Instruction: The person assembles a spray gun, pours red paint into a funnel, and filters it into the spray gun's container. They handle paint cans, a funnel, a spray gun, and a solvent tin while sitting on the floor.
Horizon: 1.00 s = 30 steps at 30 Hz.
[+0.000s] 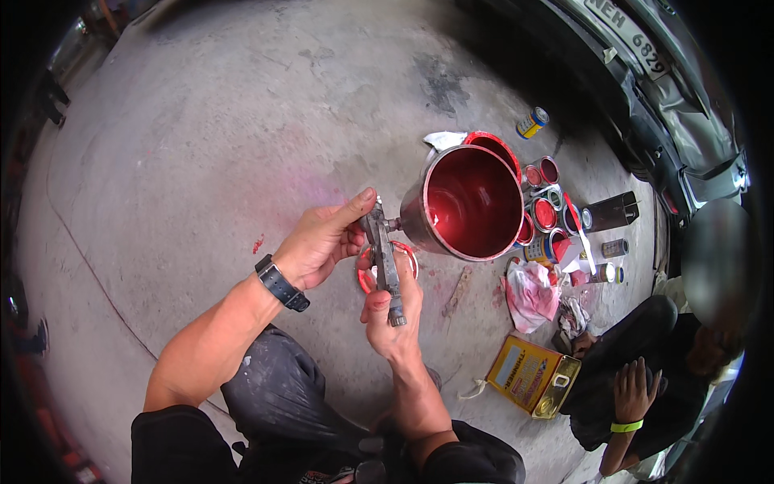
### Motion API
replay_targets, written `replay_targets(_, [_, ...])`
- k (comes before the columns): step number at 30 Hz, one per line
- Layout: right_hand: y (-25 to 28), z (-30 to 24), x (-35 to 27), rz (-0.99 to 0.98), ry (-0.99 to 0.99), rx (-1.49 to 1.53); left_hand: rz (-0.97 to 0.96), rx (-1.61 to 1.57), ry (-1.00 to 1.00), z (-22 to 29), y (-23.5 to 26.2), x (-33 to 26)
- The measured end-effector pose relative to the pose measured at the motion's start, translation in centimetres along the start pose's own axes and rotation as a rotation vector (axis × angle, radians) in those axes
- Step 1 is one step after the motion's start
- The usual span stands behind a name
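Note:
A grey metal spray gun [380,250] is held between my two hands above the floor. Its wide cup [415,214], joined at the side, stands open-topped with red paint [472,202] coating the inside. My left hand [322,242], with a dark watch on its wrist, pinches the gun's far end between thumb and curled fingers. Round the near end of the gun body closes my right hand [397,319], its thumb smeared red. Behind the gun, a red-rimmed round lid or dish [364,278] lies partly hidden on the floor.
Several paint cans [544,214] cluster to the right, beside a red-stained cloth [530,298]. A yellow rectangular tin [528,375] stands nearer me. Another person [637,395] crouches at the right. A damaged dark car [637,97] fills the far right. One blue-and-yellow can [532,123] stands apart.

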State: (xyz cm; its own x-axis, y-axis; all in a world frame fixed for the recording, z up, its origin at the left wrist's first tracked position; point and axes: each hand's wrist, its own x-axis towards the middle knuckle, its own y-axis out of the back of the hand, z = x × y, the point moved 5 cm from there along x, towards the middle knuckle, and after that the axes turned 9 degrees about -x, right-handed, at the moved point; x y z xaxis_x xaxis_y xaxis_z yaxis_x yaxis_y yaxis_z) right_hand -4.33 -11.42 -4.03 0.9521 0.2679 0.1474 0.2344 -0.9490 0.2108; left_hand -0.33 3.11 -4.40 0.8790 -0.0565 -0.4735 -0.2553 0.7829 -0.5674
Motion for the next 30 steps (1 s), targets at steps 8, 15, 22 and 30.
replay_targets(8, [0.0, 0.6, -0.2, -0.047, -0.043, 0.082, -0.038, -0.065, 0.006, -0.8, 0.8, 0.3])
replay_targets(15, [-1.1, 2.1, 0.6, -0.031, -0.175, 0.113, 0.051, 0.105, -0.034, -1.5, 2.6, 1.8])
replay_targets(22, [0.6, 3.1, 4.3, -0.161, -0.289, -0.005, 0.076, 0.168, 0.035, -0.7, 2.0, 0.5])
replay_targets(30, [2.4, 0.6, 5.9, -0.228, -0.048, -0.286, -0.186, -0.153, 0.135, -2.0, -2.3, 0.6])
